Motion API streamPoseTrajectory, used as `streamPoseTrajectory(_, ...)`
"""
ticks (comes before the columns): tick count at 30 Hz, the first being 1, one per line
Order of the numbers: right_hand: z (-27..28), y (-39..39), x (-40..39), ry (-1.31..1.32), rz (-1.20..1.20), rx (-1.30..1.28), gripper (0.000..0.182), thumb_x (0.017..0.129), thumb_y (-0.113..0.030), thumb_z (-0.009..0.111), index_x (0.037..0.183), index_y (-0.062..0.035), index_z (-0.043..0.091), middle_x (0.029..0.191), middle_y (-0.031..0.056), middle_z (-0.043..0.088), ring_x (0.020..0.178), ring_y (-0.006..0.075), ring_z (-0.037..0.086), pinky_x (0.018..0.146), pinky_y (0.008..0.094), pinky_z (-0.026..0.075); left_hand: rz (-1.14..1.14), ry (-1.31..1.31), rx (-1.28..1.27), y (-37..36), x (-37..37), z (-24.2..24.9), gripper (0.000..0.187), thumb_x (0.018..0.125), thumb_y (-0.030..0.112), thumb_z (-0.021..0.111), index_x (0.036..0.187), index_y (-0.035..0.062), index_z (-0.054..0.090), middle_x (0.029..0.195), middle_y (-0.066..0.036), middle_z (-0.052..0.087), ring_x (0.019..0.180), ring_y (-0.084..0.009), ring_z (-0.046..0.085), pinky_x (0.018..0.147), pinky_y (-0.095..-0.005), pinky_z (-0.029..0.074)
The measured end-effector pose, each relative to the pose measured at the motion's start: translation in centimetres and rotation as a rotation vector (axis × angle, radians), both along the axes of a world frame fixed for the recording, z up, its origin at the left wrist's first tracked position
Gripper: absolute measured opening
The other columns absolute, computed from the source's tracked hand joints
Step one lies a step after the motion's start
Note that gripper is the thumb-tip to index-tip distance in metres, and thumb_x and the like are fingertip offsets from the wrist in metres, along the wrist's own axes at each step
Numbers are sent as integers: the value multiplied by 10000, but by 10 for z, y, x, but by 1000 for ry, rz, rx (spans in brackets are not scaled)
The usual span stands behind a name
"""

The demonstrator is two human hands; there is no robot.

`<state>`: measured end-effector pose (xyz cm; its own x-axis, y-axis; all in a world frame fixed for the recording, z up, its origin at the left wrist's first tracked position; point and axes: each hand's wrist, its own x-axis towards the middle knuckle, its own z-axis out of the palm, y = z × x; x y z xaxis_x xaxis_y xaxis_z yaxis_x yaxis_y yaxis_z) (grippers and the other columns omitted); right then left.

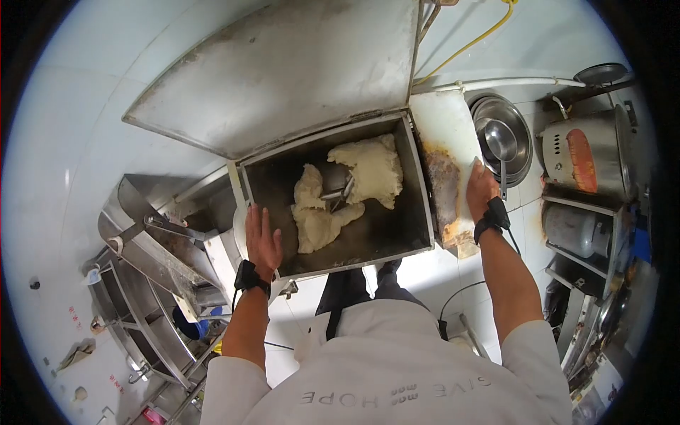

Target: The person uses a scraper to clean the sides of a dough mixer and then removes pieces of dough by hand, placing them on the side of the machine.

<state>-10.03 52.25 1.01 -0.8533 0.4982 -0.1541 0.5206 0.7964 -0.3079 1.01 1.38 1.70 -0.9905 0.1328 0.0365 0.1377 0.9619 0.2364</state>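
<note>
A dough mixer's metal tub [340,268] stands open in front of me. Pale, lumpy dough [372,170] lies inside in two large masses around a metal mixing bar [333,195]. My left hand [263,239] rests against the tub's left rim, fingers stretched out, with nothing in it. On the right, my right hand [482,191] is at the outer edge of the mixer's rusty side housing [445,163]. Its fingers look bent together, and whatever they press or grip is hidden.
The raised lid [283,71] leans back behind the tub. Right of the mixer are stacked metal bowls [520,127] with a ladle [501,142], then a large steel pot [588,156]. Metal equipment [159,241] stands at left. A yellow cord [474,42] hangs at the back.
</note>
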Motion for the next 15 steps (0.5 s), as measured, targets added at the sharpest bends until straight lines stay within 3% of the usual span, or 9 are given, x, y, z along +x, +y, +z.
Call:
streamPoseTrajectory(5,1,-2,-3,-18,-42,-8,663,1000,-538,300,1070,18,654,1010,328,647,983,501,614,866,556,477,8,-37,-14,-2,4,-2,548,915,156,534,1398,-69,405,1522,-291,279,1403,-477,272,1160,-534,237)
streamPoseTrajectory(15,-5,0,-2,-11,-66,-15,653,991,-548,316,1083,6,650,1009,327,648,985,505,610,882,552,468,9,-9,-8,-2,2,-6,536,918,142,528,1402,-56,411,1535,-278,265,1416,-466,255,1165,-527,233)
